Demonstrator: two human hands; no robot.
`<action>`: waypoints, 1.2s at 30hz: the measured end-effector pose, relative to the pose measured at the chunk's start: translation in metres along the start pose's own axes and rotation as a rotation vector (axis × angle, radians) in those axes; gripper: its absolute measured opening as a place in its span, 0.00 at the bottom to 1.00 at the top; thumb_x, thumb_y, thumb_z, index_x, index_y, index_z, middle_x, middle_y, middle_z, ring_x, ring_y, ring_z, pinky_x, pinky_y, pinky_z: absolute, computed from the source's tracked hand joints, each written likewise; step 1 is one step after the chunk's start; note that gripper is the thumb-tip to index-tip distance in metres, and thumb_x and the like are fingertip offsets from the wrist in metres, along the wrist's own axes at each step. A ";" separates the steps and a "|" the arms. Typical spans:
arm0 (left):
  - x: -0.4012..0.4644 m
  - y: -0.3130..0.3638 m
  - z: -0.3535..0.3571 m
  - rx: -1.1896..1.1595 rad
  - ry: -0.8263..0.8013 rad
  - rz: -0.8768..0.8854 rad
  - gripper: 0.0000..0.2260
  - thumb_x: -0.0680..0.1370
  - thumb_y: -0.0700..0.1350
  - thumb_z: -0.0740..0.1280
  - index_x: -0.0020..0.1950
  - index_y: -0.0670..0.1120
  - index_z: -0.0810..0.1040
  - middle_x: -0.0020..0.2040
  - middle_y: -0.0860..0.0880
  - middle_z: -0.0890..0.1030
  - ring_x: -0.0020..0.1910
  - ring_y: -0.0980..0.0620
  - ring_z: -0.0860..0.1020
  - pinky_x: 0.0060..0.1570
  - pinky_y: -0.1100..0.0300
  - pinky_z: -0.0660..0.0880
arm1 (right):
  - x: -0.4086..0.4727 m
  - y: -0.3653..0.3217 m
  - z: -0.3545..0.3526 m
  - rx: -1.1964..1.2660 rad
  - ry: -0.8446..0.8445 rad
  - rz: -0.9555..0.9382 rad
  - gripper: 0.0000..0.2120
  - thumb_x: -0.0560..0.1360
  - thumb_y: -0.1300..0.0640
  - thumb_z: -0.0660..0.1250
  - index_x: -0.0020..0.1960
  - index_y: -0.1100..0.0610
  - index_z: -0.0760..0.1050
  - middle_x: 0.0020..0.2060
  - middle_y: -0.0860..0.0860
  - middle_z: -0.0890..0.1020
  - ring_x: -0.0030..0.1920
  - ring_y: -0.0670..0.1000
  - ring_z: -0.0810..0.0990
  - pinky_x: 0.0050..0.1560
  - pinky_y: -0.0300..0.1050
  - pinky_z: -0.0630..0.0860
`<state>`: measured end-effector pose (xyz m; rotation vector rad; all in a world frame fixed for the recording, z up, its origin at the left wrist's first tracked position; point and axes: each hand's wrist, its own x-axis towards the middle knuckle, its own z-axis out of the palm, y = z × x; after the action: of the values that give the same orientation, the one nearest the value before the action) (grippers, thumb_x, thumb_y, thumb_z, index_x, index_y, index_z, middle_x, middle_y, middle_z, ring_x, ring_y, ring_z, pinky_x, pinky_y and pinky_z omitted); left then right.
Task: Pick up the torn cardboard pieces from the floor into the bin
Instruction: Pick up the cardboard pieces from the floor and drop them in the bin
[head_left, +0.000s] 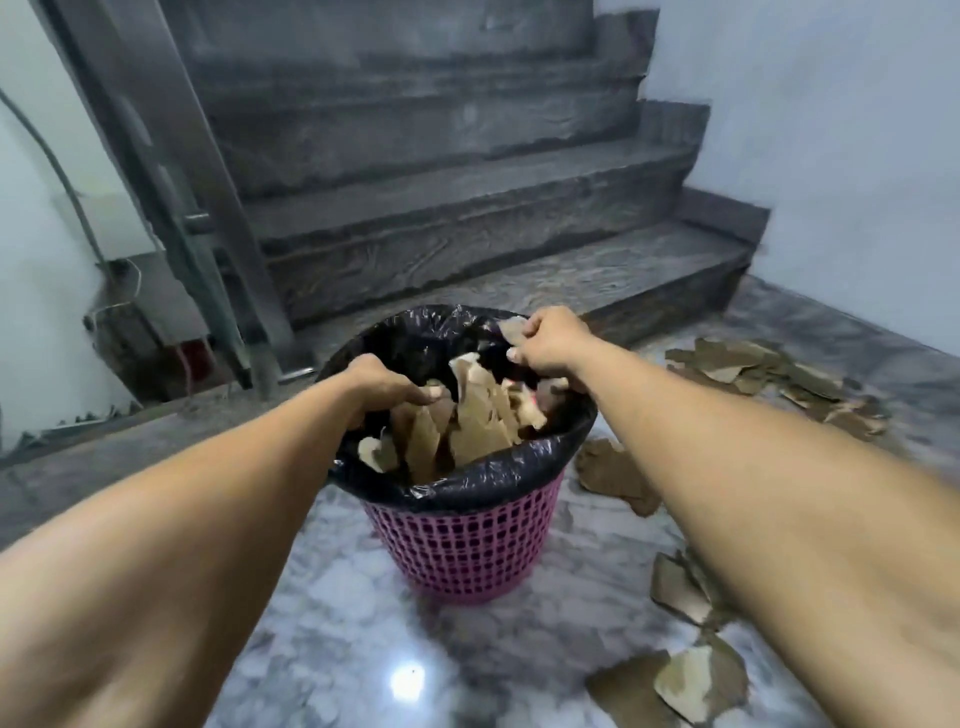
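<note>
Your left hand (382, 387) presses torn brown cardboard pieces (467, 415) into the black-lined pink mesh bin (462, 551), fingers curled on them; your right hand (550, 340) pinches another scrap. Overpacking could spill pieces back onto the marble floor (322, 623).

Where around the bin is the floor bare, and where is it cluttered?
Bare marble floor lies in front of the pink bin, between the forearms. Crowded: torn cardboard beside the bin's right, a pile by the stairs, more near right.
</note>
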<state>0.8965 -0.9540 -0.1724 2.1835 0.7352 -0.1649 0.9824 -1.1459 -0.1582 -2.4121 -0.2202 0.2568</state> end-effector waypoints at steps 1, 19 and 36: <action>0.000 -0.002 0.005 0.002 -0.018 -0.002 0.28 0.65 0.53 0.80 0.56 0.38 0.76 0.53 0.43 0.79 0.42 0.48 0.77 0.31 0.58 0.71 | -0.003 0.007 0.001 0.022 0.007 0.007 0.10 0.75 0.56 0.70 0.53 0.60 0.78 0.54 0.58 0.80 0.55 0.56 0.78 0.58 0.47 0.76; -0.070 0.127 0.149 -0.005 -0.177 0.478 0.11 0.71 0.46 0.76 0.43 0.41 0.78 0.31 0.44 0.80 0.24 0.53 0.77 0.25 0.62 0.75 | -0.089 0.186 -0.115 0.287 0.009 0.323 0.02 0.76 0.62 0.68 0.48 0.61 0.78 0.41 0.59 0.80 0.40 0.54 0.80 0.40 0.48 0.80; -0.072 -0.052 0.392 0.797 -0.538 0.152 0.39 0.64 0.65 0.71 0.66 0.46 0.63 0.64 0.44 0.62 0.65 0.43 0.62 0.62 0.46 0.70 | -0.089 0.374 0.012 -0.086 -0.174 0.510 0.26 0.70 0.51 0.75 0.64 0.61 0.75 0.60 0.58 0.79 0.59 0.59 0.78 0.57 0.47 0.76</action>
<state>0.8567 -1.2489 -0.4419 2.7200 0.1904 -1.0702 0.9264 -1.4376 -0.4027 -2.4975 0.3203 0.6994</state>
